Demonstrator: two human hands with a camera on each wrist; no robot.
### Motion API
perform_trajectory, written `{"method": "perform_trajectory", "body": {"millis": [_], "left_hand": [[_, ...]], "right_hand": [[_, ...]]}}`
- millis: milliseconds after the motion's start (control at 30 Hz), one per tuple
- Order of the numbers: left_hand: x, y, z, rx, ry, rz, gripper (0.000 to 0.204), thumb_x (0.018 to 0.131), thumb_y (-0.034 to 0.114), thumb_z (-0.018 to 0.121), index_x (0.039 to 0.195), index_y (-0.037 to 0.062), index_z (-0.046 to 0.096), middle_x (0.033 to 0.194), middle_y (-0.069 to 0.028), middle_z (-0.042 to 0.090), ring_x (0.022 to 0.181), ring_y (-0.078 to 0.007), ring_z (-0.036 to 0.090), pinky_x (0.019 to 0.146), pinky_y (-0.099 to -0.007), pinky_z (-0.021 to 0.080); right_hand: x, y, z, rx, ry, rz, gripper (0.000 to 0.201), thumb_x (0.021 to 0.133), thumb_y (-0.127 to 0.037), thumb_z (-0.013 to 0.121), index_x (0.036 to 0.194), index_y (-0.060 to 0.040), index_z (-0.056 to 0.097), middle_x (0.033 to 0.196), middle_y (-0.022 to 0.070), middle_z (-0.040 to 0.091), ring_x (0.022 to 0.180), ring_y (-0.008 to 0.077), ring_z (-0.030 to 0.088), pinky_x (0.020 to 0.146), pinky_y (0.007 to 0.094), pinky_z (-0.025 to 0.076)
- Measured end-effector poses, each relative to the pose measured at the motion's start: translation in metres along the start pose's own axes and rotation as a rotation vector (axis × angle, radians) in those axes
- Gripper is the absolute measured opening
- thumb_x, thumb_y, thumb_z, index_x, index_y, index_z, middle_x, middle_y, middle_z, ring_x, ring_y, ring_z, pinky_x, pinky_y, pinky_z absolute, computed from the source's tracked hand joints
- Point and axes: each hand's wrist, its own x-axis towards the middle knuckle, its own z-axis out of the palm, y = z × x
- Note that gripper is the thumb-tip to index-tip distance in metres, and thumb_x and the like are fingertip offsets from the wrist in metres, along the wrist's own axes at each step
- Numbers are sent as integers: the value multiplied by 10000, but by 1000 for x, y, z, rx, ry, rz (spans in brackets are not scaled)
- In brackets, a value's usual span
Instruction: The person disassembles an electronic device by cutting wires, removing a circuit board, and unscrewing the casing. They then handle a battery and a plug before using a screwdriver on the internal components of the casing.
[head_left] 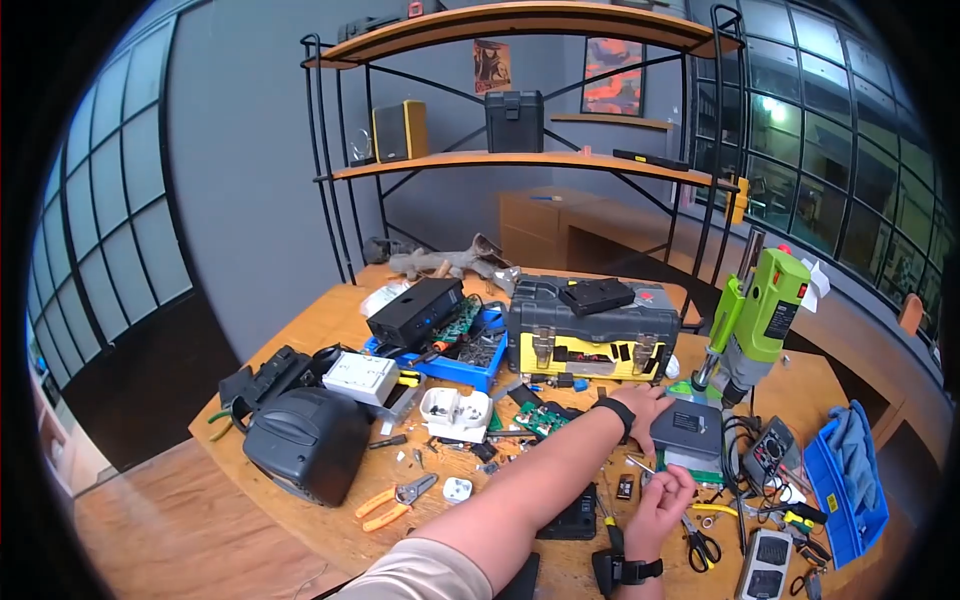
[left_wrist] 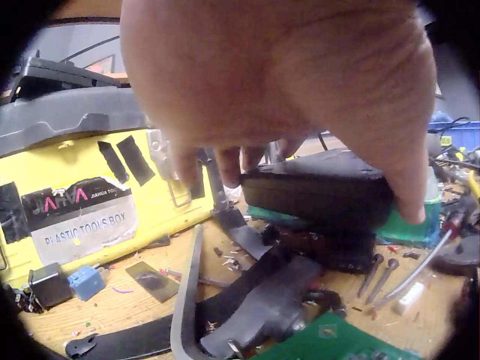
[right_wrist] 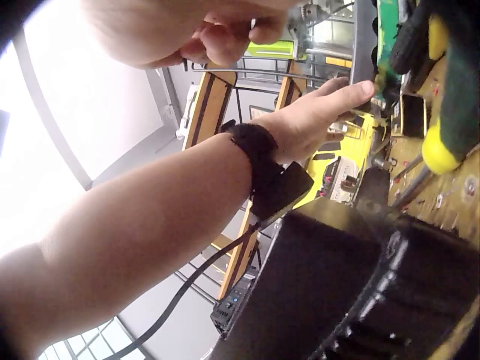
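Observation:
My left hand (head_left: 648, 410) grips a flat dark grey box (head_left: 685, 428) at its left side. In the left wrist view, the thumb lies at one side of this box (left_wrist: 315, 196) and the fingers reach the other. Green circuit board shows beneath it. My right hand (head_left: 660, 505) hovers nearer the front, fingers loosely curled, with nothing visible in them. Its curled fingertips also show at the top of the right wrist view. A thin screwdriver (left_wrist: 452, 223) with a reddish handle lies on the table between the box and my right hand.
Behind stands a yellow-and-black toolbox (head_left: 590, 335), with a green drill press (head_left: 765, 305) to its right. Scissors (head_left: 702, 548), a multimeter (head_left: 770, 450) and a blue tray (head_left: 835, 500) lie rightward. Orange-handled pliers (head_left: 395, 502) and a black case (head_left: 305, 445) are on the left.

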Motion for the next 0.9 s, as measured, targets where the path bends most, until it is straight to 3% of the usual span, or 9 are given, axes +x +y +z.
{"method": "perform_trajectory", "body": {"millis": [200,367,567,600,667,900], "left_hand": [[-6,6,-4,-52,7,6,1223,590,578,889,1609,156,360,1556,-219,416,1386,-404,500,1138,-474,430],[-19,3,2,-88,88,67,1067,659,524,846,1552,106,438,1409,-282,496,1277,-454,561,1064,-465,491],[-43,5,-18,-64,87,65,1072,672,556,832,1566,126,426,1471,-273,468,1323,-456,530,1109,-477,460],[-47,4,-19,-64,138,78,1034,661,553,823,1533,112,486,1445,-240,488,1303,-435,541,1100,-476,469],[-55,3,-26,-40,101,87,1062,683,554,827,1567,116,431,1475,-284,461,1314,-457,524,1118,-480,449],[-87,-1,-33,-11,191,189,1010,720,529,807,1568,108,453,1484,-303,434,1323,-469,503,1126,-476,442]], "right_hand": [[1,-6,-2,24,7,16,291,1050,7,493,1331,-56,453,900,-10,524,785,66,457,701,222,383],[0,-6,-1,44,36,-3,294,1045,10,504,1326,-58,451,928,-6,536,827,68,472,728,226,413],[5,-14,0,80,16,34,288,1039,21,500,1312,-59,455,895,6,529,785,73,472,717,230,416],[6,-15,0,72,23,32,288,1039,21,500,1312,-59,455,895,6,529,785,73,472,717,230,416],[6,-18,0,97,39,78,287,1039,20,501,1310,-62,457,892,4,527,786,70,470,709,232,416],[10,-10,-5,122,66,32,281,1027,39,504,1297,-37,481,907,1,553,786,54,486,683,203,393]]}}
